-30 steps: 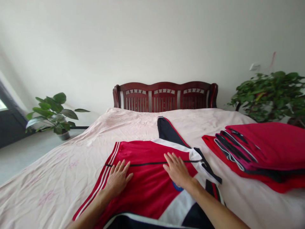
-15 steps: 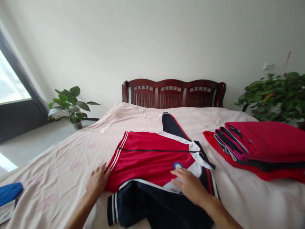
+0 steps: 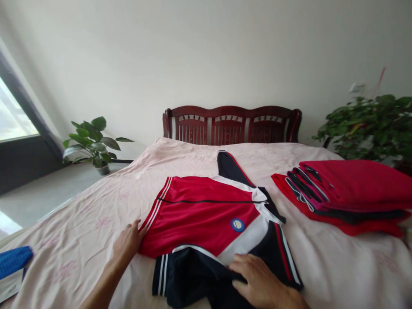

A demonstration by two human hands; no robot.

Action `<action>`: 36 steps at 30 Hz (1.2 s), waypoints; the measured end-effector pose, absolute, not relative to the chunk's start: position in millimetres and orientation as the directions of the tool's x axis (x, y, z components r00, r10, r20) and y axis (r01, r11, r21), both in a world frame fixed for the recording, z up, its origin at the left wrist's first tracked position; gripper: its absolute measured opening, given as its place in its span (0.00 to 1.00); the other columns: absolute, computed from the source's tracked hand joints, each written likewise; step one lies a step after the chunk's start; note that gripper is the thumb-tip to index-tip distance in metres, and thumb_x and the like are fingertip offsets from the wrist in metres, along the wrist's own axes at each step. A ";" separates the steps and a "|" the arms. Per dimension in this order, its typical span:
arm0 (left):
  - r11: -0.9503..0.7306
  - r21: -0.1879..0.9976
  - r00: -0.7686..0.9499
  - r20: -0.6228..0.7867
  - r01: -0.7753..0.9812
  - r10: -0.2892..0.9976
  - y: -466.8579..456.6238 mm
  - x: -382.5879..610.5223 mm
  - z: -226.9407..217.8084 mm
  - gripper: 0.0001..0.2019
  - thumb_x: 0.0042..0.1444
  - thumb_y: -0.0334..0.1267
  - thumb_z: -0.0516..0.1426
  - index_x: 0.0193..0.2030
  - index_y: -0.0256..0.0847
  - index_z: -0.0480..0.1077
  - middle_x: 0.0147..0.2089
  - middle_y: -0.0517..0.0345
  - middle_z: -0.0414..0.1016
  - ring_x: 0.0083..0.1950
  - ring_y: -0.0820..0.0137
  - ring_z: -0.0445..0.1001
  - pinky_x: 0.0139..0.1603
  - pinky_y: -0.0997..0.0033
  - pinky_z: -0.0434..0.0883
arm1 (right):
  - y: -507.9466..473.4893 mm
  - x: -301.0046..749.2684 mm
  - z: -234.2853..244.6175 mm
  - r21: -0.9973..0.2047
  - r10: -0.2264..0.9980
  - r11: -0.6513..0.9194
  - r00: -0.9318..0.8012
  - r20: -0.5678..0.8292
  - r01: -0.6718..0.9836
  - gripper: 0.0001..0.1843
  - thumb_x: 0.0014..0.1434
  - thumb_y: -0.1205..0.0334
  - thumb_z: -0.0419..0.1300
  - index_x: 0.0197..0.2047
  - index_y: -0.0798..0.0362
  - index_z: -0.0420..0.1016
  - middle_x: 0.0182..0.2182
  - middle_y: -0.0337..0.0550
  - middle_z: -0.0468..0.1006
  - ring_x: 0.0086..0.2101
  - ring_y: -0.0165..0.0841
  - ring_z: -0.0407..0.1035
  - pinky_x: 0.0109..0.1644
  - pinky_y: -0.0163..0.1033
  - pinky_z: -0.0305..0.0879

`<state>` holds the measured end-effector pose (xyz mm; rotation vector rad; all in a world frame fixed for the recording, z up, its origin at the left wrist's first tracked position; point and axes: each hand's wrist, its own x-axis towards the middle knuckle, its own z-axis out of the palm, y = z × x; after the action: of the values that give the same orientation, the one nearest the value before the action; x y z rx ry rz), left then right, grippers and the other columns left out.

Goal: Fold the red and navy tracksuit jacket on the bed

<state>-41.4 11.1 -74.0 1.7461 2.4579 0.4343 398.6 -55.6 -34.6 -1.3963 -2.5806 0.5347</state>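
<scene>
As the red jacket [image 3: 199,214] lies spread on the bed [image 3: 93,231] | left hand [image 3: 126,241] at its striped hem [image 3: 157,210], right hand [image 3: 257,278] over the near sleeve [image 3: 189,274] | fingers half-curled; I can't tell if either grips

Left hand [image 3: 126,241], right hand [image 3: 259,277] at red jacket [image 3: 202,214]

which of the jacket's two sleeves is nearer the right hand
The near sleeve, its striped cuff lying close to the hem, with the right hand over it. The other sleeve points away toward the headboard.
</scene>
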 end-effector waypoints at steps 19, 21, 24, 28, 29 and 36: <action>-0.392 0.028 0.362 0.326 0.920 0.873 43.3 15.4 -138.6 0.28 0.65 0.52 0.52 0.71 0.56 0.58 0.74 0.55 0.58 0.73 0.56 0.58 0.70 0.50 0.62 | 2.5 451.6 -41.3 -0.534 0.941 0.288 -0.132 0.310 0.795 0.18 0.66 0.64 0.50 0.51 0.49 0.79 0.47 0.45 0.81 0.49 0.37 0.73 0.57 0.42 0.66; -0.403 0.006 0.374 0.359 0.915 0.855 44.1 14.1 -141.6 0.28 0.65 0.52 0.52 0.71 0.56 0.58 0.74 0.55 0.58 0.73 0.56 0.59 0.69 0.51 0.64 | 29.7 474.9 -45.8 -0.456 0.877 0.131 0.112 0.468 0.880 0.18 0.64 0.64 0.51 0.52 0.51 0.78 0.48 0.48 0.79 0.49 0.40 0.71 0.57 0.46 0.64; -0.410 -0.015 0.385 0.379 0.912 0.842 44.9 11.7 -146.3 0.28 0.65 0.52 0.53 0.71 0.56 0.57 0.73 0.56 0.59 0.72 0.57 0.60 0.68 0.52 0.65 | 59.6 503.6 -55.2 -0.346 0.800 -0.128 0.303 0.518 0.929 0.19 0.63 0.59 0.57 0.55 0.54 0.75 0.50 0.52 0.78 0.50 0.45 0.69 0.53 0.47 0.64; -0.406 -0.033 0.388 0.376 0.913 0.841 45.9 7.4 -152.0 0.28 0.65 0.52 0.52 0.71 0.54 0.58 0.73 0.53 0.59 0.72 0.57 0.61 0.67 0.51 0.66 | 72.8 519.5 -67.7 -0.153 0.886 -0.208 0.253 0.389 0.966 0.18 0.65 0.60 0.57 0.57 0.49 0.75 0.49 0.48 0.78 0.49 0.44 0.69 0.49 0.44 0.60; -0.410 -0.036 0.393 0.373 0.911 0.841 46.2 6.5 -153.1 0.28 0.65 0.52 0.52 0.71 0.53 0.59 0.74 0.53 0.58 0.72 0.57 0.61 0.67 0.50 0.67 | 73.1 521.7 -70.7 -0.107 0.907 -0.184 0.211 0.365 0.977 0.17 0.66 0.63 0.56 0.55 0.48 0.76 0.47 0.47 0.79 0.48 0.42 0.70 0.48 0.43 0.59; -0.431 -0.037 0.408 0.406 0.901 0.818 45.4 7.7 -149.7 0.28 0.65 0.51 0.53 0.71 0.56 0.57 0.73 0.54 0.59 0.72 0.56 0.61 0.67 0.50 0.67 | 73.4 535.2 -82.9 -0.028 0.910 -0.231 0.226 0.348 0.973 0.19 0.67 0.69 0.50 0.55 0.47 0.77 0.46 0.48 0.79 0.46 0.39 0.70 0.44 0.41 0.57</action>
<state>7.7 45.4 -149.7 2.8378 1.7727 0.5686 535.2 73.4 -82.9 -2.2603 -1.7768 -0.3799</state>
